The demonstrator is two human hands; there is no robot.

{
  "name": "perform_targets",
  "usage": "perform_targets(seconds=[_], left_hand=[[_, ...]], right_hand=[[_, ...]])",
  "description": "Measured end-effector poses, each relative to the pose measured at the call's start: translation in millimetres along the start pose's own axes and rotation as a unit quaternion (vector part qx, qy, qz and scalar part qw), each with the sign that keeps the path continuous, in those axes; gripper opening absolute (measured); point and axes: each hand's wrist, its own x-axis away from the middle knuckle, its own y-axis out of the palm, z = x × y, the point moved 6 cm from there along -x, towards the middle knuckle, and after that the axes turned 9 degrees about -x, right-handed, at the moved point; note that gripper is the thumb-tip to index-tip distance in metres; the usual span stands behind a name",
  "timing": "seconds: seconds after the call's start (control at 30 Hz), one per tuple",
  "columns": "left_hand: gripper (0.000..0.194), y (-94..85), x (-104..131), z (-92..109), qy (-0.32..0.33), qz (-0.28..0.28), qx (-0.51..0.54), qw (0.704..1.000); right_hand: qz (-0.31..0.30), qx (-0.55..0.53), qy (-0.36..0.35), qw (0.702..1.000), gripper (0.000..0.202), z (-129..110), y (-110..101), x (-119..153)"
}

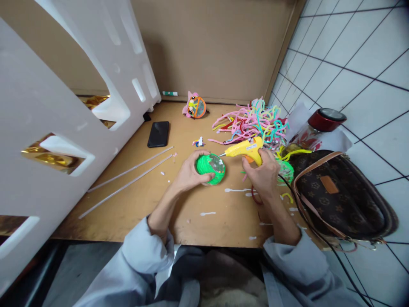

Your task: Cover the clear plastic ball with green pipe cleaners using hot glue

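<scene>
My left hand (192,172) is wrapped round a ball covered in green pipe cleaner (204,168), its thumb across the front. A patch on the ball's upper right side is bare and looks clear or silvery. In my right hand (263,170) is a yellow hot glue gun (244,148), gripped by its handle with a finger near the orange trigger. Its metal nozzle points left, at or very near the ball's upper edge; I cannot tell whether it touches. A black cord runs from the gun down to the right.
Tangled pipe cleaners (252,123) lie at the back right, near a red-lidded bottle (326,121) and a brown handbag (341,192). A pink and orange craft figure (195,106), black phone (158,134) and two glue sticks (128,183) lie farther left. White foam panels (79,85) stand at the left.
</scene>
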Motion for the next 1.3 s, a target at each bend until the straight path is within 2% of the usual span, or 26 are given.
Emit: perform_targets(seconds=[0.27, 0.67, 0.9, 1.3], left_hand=[[0.062, -2.1, -0.7, 2.5, -0.03, -0.021, -0.003, 0.999], [0.065, 1.5, 1.2, 5.3, -0.032, -0.051, -0.004, 0.998], [0.065, 1.3, 1.7, 6.9, -0.054, -0.062, -0.003, 0.997], [0.065, 1.0, 1.1, 6.9, -0.043, -0.057, -0.001, 0.997]], right_hand=[[0.017, -0.033, -0.068, 0.997, 0.022, -12.8, 1.1, 6.9], [-0.001, -0.023, -0.083, 0.996, 0.016, -18.9, 1.2, 9.0], [0.033, -0.026, -0.13, 0.991, 0.013, -23.0, -0.8, 10.7], [0.031, -0.025, -0.135, 0.99, 0.01, -23.5, -0.8, 10.9]])
